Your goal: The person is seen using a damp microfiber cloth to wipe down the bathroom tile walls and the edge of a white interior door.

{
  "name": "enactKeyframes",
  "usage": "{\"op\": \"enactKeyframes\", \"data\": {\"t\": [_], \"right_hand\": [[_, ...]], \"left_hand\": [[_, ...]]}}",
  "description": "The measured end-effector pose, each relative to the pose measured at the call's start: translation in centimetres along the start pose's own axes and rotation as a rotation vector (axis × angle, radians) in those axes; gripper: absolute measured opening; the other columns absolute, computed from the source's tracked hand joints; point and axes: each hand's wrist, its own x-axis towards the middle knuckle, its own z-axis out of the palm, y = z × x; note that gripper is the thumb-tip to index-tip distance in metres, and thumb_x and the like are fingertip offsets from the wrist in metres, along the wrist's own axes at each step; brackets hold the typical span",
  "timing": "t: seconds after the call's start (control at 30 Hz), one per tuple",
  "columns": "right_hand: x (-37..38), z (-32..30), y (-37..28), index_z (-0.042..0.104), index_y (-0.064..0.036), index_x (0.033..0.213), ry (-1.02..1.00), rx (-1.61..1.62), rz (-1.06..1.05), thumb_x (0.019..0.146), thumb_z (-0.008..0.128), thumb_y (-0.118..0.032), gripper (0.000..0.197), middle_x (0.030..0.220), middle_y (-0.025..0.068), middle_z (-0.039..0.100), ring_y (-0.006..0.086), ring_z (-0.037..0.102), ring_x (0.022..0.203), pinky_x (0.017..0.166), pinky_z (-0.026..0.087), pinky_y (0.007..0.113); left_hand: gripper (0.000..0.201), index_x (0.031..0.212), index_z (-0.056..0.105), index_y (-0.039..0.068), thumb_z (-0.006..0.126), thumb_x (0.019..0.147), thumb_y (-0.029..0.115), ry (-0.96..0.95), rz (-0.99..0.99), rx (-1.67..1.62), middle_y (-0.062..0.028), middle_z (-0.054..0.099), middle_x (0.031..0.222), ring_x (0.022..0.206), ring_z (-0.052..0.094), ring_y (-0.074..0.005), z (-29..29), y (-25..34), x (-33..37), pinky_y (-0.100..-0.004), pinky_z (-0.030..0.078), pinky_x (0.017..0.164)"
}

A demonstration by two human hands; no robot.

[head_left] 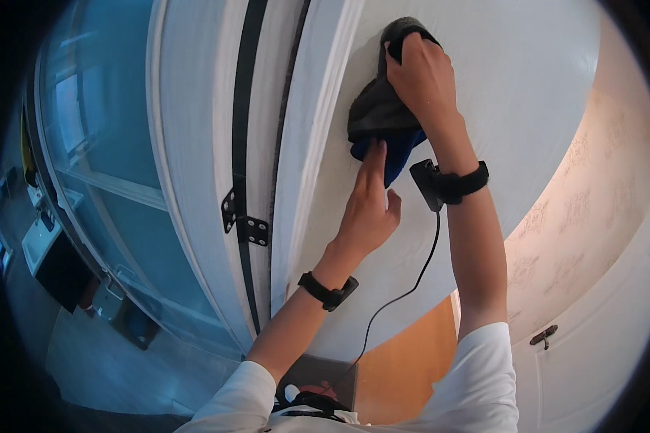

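A dark grey and black piece of cloth (383, 112) with blue on its lower part lies bunched up against a white door panel (498, 86). High up, my right hand (425, 79) grips the upper part of it, fingers curled into the fabric. Below, my left hand (370, 213) reaches upward with its fingers stretched out and thumb apart. Its fingertips touch the cloth's blue lower edge (397, 148). The cloth's exact kind is unclear, and its side facing the panel is hidden.
A black hinge (245, 220) joins the door to its frame on the left. Beyond it stands a blue-tinted glass door (105, 108). A black cable (404, 292) hangs from my right wrist device (448, 184). Another white door with a dark handle (544, 336) is at lower right.
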Motion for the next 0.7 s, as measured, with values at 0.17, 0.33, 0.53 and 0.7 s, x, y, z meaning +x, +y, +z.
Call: {"op": "enactKeyframes", "data": {"t": [0.17, 0.33, 0.53, 0.7], "right_hand": [[-5.5, 1.5, -2.2, 0.054, -0.0011, 0.069, -0.191, 0.100, -0.101, 0.067, 0.059, -0.010, 0.011, 0.068, 0.0183, 0.059, 0.0367, 0.059, 0.067, 0.061, 0.049, 0.044], [-13.0, 2.6, -3.8, 0.055, -0.0047, 0.067, -0.498, 0.123, -0.205, 0.066, 0.056, -0.009, 0.005, 0.066, 0.0157, 0.059, 0.0319, 0.060, 0.065, 0.057, 0.049, 0.041], [-3.5, 0.8, -0.7, 0.058, -0.0076, 0.065, 0.055, 0.060, -0.254, 0.069, 0.055, -0.010, 0.006, 0.069, 0.0119, 0.059, 0.0290, 0.060, 0.068, 0.055, 0.049, 0.038], [-4.1, 0.9, -1.4, 0.061, -0.0079, 0.066, 0.051, 0.100, -0.245, 0.068, 0.056, -0.010, 0.006, 0.070, 0.0117, 0.060, 0.0290, 0.061, 0.067, 0.054, 0.048, 0.038]], "left_hand": [[0.065, 0.130, 0.023, -0.006, 0.053, 0.072, -0.004, 0.125, -0.218, 0.027, -0.0295, 0.035, 0.125, 0.116, 0.036, -0.0467, -0.6, -0.5, -2.7, -0.0440, 0.034, 0.096], [0.053, 0.121, 0.034, -0.006, 0.057, 0.072, -0.002, 0.210, -0.218, 0.038, -0.0285, 0.040, 0.116, 0.108, 0.039, -0.0466, -0.2, -2.4, -6.2, -0.0449, 0.035, 0.091], [0.050, 0.115, 0.037, -0.009, 0.058, 0.071, 0.000, 0.331, 0.000, 0.295, -0.0328, 0.040, 0.110, 0.104, 0.040, -0.0480, -0.1, -0.6, 1.1, -0.0465, 0.035, 0.091], [0.051, 0.116, 0.037, -0.010, 0.058, 0.070, 0.001, 0.327, -0.019, 0.239, -0.0316, 0.041, 0.110, 0.104, 0.040, -0.0472, -0.7, -0.1, 2.0, -0.0453, 0.036, 0.091]]}}
